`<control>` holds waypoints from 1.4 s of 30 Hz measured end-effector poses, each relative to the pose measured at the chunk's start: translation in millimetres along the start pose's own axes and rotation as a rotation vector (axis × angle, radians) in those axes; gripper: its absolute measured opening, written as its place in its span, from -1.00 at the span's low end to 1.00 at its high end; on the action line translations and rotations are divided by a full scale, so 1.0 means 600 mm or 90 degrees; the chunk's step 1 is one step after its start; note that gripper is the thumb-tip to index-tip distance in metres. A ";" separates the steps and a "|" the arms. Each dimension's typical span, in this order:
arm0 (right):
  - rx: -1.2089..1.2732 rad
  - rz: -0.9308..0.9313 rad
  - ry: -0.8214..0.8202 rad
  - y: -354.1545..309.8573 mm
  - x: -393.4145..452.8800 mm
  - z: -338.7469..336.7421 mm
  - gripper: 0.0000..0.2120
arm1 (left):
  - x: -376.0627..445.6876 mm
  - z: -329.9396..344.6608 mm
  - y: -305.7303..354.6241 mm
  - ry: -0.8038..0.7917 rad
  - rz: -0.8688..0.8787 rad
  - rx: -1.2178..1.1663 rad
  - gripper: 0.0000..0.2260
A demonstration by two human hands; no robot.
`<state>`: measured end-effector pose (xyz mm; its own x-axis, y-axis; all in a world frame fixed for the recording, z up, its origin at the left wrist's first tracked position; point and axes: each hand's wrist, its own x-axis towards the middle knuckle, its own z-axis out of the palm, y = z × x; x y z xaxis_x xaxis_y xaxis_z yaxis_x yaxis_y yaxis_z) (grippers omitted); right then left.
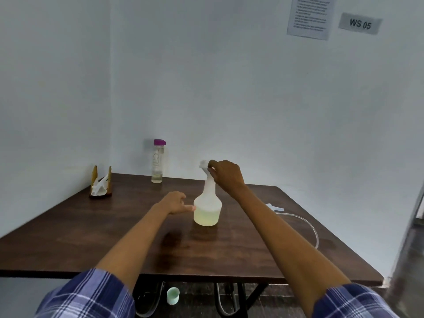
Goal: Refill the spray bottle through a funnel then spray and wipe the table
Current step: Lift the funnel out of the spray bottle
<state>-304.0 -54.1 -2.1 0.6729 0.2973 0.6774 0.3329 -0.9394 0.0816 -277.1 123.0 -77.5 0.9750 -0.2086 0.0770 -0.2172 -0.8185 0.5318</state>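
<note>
The translucent white spray bottle (207,208) stands uncapped in the middle of the brown table (91,237), its lower part filled with pale yellow liquid. A small white funnel (203,164) sits at the top of its neck, and my right hand (226,176) pinches the funnel from the right. My left hand (175,203) hovers just left of the bottle with relaxed fingers, one fingertip touching the bottle's side. The spray head (274,207) with its clear tube lies on the table to the right, behind my right forearm.
A clear bottle with a purple cap (158,161) stands at the back edge by the wall. A napkin holder with white tissues (101,183) sits at the back left corner. A pale green cup (172,295) lies on the floor under the table.
</note>
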 end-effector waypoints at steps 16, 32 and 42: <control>0.587 0.353 -0.179 0.060 0.025 -0.007 -0.90 | 0.084 0.053 0.073 0.062 0.028 -0.080 -0.44; 0.626 0.452 -0.147 0.075 0.052 -0.005 -0.80 | 0.081 0.057 0.068 0.070 0.016 -0.092 -0.47; 0.625 0.428 -0.109 0.085 0.057 0.007 -0.63 | 0.088 0.052 0.066 0.044 0.001 -0.098 -0.56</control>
<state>-261.2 -91.0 21.9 0.9594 -0.1139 0.2580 0.1919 -0.4068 -0.8931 -235.8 62.8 -78.6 0.9768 -0.1679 0.1328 -0.2137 -0.7257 0.6540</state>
